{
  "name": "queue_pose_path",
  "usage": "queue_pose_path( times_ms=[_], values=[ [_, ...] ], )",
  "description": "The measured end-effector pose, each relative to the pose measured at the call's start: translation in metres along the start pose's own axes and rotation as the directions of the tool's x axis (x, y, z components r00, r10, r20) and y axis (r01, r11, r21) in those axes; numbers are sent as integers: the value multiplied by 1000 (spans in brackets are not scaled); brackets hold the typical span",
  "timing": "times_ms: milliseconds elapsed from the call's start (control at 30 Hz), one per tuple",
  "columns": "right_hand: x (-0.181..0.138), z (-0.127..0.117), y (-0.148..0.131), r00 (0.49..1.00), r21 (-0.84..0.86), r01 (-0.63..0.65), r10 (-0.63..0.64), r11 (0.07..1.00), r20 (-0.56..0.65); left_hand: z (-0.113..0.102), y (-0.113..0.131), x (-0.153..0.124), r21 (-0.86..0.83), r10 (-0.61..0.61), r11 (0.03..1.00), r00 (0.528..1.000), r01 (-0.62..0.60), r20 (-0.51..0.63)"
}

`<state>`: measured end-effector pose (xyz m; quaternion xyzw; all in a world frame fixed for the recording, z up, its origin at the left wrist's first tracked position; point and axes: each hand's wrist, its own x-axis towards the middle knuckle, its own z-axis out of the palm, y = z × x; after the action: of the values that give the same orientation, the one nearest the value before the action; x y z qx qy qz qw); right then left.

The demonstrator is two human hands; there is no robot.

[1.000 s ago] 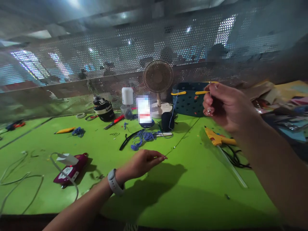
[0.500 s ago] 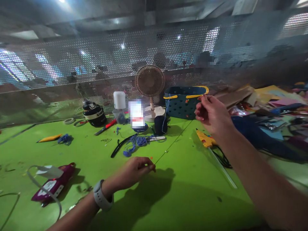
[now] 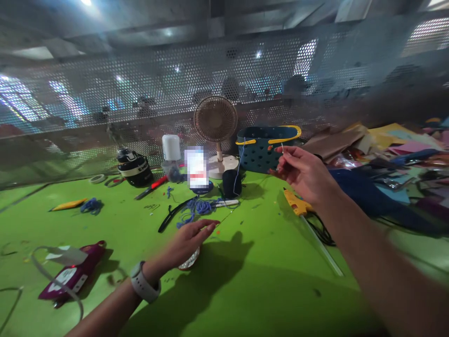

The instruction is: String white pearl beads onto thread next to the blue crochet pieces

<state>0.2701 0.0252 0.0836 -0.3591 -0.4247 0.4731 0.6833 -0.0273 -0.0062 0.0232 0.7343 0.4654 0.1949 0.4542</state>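
My left hand [image 3: 191, 238] is closed in a pinch above the green table, its fingertips on the end of a thin dark thread [image 3: 228, 216]. The thread slants up and right from those fingers and fades from sight. A round dish of shiny, silvery bits [image 3: 190, 260] shows partly beneath this hand, the rest hidden by it. Raised in front of the basket, my right hand [image 3: 303, 171] pinches a thin, pale, needle-like piece [image 3: 282, 148] between thumb and forefinger. Whether the thread joins that piece I cannot tell.
Blue yarn [image 3: 201, 207] lies ahead of my left hand. A yellow glue gun [image 3: 297, 204] sits below my right hand. Behind stand a fan [image 3: 215, 119], a dark basket [image 3: 256, 157] and a black bottle [image 3: 135, 168]. A purple power strip [image 3: 75, 276] is left; paper scraps [image 3: 365, 140] pile right.
My left hand has moved left and slightly up, and the shiny dish now shows beneath it. My right hand has shifted slightly left and down; the pale piece now shows at its fingertips.
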Motion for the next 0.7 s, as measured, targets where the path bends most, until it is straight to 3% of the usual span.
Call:
queue_pose_path(
  times_ms=[100,233,400,567,700],
  values=[
    [-12,18,-14,980,63,107,-116,992,161,4,-3,2,-107,-8,994,1000,6,-16],
    [-28,48,-32,920,-20,238,-219,971,326,9,-2,3,-320,-89,943,996,93,25],
    [-35,69,-38,895,-9,336,-317,942,313,12,-6,5,-474,-72,878,997,65,2],
    [-28,66,-34,933,-15,280,-268,960,240,15,-6,7,-469,17,882,998,-47,-67],
    [-21,59,-31,949,-3,247,-241,969,202,18,-13,9,-524,83,846,995,-96,-48]
  ],
)
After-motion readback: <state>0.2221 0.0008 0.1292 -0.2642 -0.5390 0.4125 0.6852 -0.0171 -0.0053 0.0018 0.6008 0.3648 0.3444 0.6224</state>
